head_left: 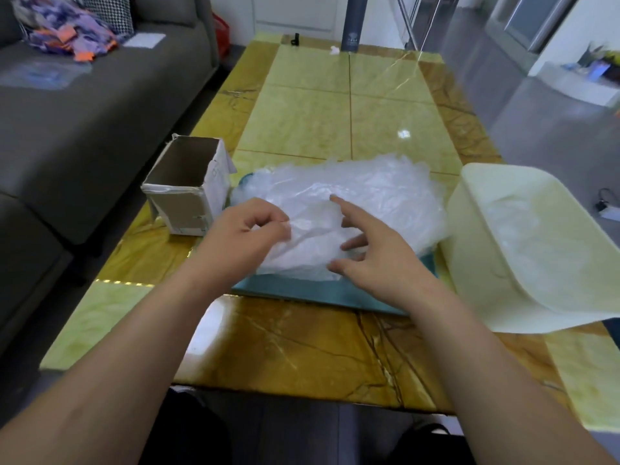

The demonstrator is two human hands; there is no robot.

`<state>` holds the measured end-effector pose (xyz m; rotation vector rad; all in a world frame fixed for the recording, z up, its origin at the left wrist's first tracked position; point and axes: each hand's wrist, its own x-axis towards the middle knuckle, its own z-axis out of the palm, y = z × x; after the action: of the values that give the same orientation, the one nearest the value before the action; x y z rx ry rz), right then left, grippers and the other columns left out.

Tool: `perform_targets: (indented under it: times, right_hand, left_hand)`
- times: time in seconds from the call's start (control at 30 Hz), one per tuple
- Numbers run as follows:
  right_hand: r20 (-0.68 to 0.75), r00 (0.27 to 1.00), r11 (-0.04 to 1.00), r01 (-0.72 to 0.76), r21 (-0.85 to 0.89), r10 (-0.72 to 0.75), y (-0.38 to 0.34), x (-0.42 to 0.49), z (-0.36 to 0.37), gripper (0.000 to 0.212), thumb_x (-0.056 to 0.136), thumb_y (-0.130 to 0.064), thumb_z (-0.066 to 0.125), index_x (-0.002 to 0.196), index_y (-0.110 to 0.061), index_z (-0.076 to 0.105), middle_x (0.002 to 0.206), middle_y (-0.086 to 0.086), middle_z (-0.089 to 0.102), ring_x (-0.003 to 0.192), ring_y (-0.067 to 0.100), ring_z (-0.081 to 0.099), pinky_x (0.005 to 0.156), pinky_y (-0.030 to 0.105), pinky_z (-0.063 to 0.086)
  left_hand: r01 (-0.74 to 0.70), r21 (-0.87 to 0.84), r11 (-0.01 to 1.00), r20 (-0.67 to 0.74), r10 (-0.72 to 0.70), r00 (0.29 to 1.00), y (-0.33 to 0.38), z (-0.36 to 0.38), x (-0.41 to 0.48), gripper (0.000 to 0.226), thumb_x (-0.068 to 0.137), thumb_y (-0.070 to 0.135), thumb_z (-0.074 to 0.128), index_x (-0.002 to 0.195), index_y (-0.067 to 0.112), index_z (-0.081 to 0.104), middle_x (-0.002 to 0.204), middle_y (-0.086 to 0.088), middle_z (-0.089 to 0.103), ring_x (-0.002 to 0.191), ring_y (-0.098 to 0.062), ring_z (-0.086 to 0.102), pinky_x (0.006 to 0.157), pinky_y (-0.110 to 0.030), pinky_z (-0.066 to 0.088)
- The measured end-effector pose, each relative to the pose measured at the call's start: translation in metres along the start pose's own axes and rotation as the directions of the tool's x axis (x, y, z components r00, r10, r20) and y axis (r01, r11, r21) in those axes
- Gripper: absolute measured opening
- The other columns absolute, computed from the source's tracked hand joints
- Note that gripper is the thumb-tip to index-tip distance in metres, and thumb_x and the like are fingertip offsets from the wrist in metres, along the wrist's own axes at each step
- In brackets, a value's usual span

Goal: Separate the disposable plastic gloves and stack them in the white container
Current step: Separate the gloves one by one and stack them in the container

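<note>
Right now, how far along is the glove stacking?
Early, I'd judge. Done: some clear gloves already lie in the white container. In hand: the left hand pinches a layer at the near edge of the glove pile; the right hand is spread open over it. Left: most of that pile, heaped on the teal mat.

Place: a home living room.
Seating: a grey sofa (84,129) runs along the left, with a checked cushion (110,11) and a heap of purple and orange cloth (67,31) on it.
Table: a coffee table (302,347) with a glossy yellow and brown stone-look top stands just beside the sofa.
Floor: shiny grey tiles (536,139) on the right.
Far end: white panelled woodwork (295,15), door or cupboard front.
</note>
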<state>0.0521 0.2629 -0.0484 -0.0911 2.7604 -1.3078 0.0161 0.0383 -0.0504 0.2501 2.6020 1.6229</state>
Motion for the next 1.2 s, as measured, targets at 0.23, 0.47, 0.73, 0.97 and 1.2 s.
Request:
perform_targets:
  times: [0.23,0.47,0.73,0.97,1.2]
  right_hand:
    - [-0.037,0.987,0.922,0.159,0.353,-0.156,-0.033,-0.026,-0.009,0.042,0.073,-0.031,0.093,0.112,-0.035,0.077,0.132,-0.014,0.067,0.124,0.000,0.061,0.108,0.035,0.046]
    - [-0.067,0.978,0.833,-0.133,0.537,0.199,-0.023,-0.031,-0.010,0.031,0.087,-0.007,0.081,0.080,-0.003,0.051,0.074,0.022,0.067,0.059,0.022,0.062,0.055,0.030,0.052]
    - [-0.080,0.900,0.833,-0.360,0.421,0.429,-0.008,-0.023,-0.011,0.042,0.088,0.001,0.052,0.121,-0.020,0.067,0.100,0.009,0.068,0.071,0.020,0.057,0.052,0.029,0.047]
    - [-0.205,0.901,0.898,-0.310,0.311,0.382,-0.004,-0.018,-0.009,0.031,0.095,-0.027,0.056,0.072,-0.006,0.059,0.061,0.002,0.049,0.056,0.014,0.044,0.051,0.028,0.038]
    - [-0.248,0.935,0.951,-0.194,0.242,0.254,0.003,-0.015,-0.006,0.034,0.097,-0.026,0.064,0.079,0.003,0.065,0.062,0.004,0.061,0.054,0.010,0.051,0.053,0.023,0.044]
  left_hand:
    - [0.164,-0.344,0.925,0.345,-0.038,0.938,0.024,-0.014,-0.026,0.021,0.096,0.007,0.060,0.086,0.005,0.079,0.085,-0.007,0.079,0.076,-0.015,0.074,0.069,-0.024,0.057]
    - [0.178,-0.028,0.984,0.015,-0.178,0.984,-0.004,0.004,-0.021,0.022,0.104,0.027,0.060,0.095,0.014,0.075,0.088,-0.009,0.074,0.069,-0.018,0.070,0.069,-0.035,0.056]
    - [-0.012,0.598,0.801,0.103,-0.062,0.993,-0.034,0.030,0.006,0.055,0.094,0.047,0.066,0.145,0.028,0.059,0.150,0.009,0.051,0.134,-0.021,0.048,0.109,-0.044,0.047]
    - [0.014,0.501,0.865,0.019,-0.027,0.999,-0.034,0.031,0.011,0.023,0.102,0.034,0.062,0.116,0.026,0.078,0.123,0.006,0.067,0.105,-0.019,0.063,0.094,-0.040,0.055]
    - [-0.084,0.231,0.969,-0.307,0.155,0.939,-0.005,0.009,0.000,0.012,0.101,0.029,0.063,0.097,0.026,0.074,0.096,0.014,0.070,0.086,-0.009,0.062,0.077,-0.030,0.049]
